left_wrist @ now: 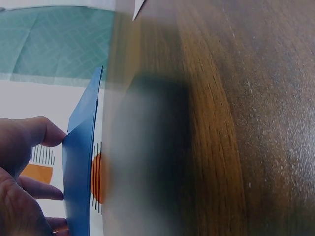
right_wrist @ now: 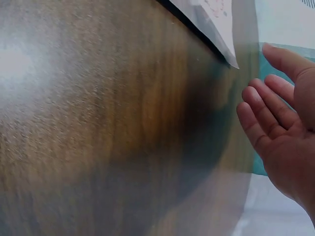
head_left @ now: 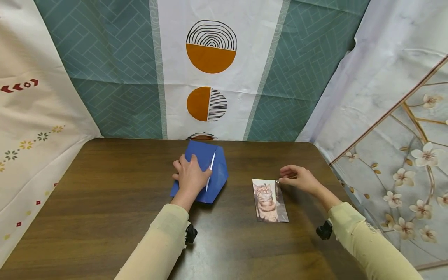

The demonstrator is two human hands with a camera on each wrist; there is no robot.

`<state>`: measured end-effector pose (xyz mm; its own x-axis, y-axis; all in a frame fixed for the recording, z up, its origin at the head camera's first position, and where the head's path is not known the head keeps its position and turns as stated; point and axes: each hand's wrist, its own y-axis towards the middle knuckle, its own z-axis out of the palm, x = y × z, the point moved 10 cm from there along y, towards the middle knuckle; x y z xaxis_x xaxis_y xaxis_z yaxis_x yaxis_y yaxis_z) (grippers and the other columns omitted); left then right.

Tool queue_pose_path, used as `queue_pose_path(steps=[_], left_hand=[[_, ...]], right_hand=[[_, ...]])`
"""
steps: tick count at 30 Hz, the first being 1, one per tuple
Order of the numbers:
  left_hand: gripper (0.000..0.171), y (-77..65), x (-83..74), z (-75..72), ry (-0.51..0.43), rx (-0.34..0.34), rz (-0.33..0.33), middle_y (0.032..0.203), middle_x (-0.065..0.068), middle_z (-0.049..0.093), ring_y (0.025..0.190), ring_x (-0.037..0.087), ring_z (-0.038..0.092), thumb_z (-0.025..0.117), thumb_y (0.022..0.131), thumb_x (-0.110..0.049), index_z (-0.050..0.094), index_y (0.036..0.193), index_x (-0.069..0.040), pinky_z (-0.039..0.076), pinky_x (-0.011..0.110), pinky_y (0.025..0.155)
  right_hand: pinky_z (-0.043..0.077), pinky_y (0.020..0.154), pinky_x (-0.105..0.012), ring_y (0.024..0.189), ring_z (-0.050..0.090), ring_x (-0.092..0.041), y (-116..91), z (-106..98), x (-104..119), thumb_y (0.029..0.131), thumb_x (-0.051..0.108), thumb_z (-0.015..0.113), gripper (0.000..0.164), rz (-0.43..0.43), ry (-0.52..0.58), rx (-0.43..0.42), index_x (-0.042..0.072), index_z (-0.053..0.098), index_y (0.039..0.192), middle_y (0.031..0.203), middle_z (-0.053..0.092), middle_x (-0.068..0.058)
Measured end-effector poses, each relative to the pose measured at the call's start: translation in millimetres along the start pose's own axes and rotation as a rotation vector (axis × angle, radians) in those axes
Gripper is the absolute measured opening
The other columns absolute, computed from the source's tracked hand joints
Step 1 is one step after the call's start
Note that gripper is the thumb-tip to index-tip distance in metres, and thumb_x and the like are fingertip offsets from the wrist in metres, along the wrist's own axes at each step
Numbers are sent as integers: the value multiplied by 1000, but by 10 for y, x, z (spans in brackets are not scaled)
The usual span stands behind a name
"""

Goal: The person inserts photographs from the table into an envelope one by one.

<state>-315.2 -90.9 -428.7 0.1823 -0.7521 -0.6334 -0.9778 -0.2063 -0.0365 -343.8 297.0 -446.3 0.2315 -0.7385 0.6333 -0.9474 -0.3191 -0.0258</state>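
My left hand (head_left: 191,175) holds a blue envelope (head_left: 219,171), its thumb by the envelope's long opening, where a white strip shows. Seen side-on in the left wrist view, the blue envelope (left_wrist: 79,167) stands a little off the table, with the thumb and fingertips against one face. A cat photo (head_left: 265,202) lies on the table between the hands, a shiny strip along its right side. Close to the photo's upper right corner is my right hand (head_left: 300,179). In the right wrist view this hand (right_wrist: 280,108) has loosely bent fingers, apart from the photo (right_wrist: 211,24).
The brown wooden table (head_left: 105,217) reaches back to a green and white patterned curtain (head_left: 217,77). Light patterned cloth (head_left: 42,116) hangs on the left, and a flowered curtain (head_left: 402,175) on the right. A small black device (head_left: 324,230) is on the right wrist.
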Motion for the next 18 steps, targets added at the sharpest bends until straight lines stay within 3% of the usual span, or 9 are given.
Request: queue_pose_path(steps=[18], left_hand=[[83,-6,27,-6,-2,-1,-6,166,34,24,149,53,19,77,97,-36,42,161,3,32,77,105]], right_hand=[[56,87,-35,98,71,-23,57,216,-23,93,18,86,38,-25,-29,23,0,73,124,108,76,-10]])
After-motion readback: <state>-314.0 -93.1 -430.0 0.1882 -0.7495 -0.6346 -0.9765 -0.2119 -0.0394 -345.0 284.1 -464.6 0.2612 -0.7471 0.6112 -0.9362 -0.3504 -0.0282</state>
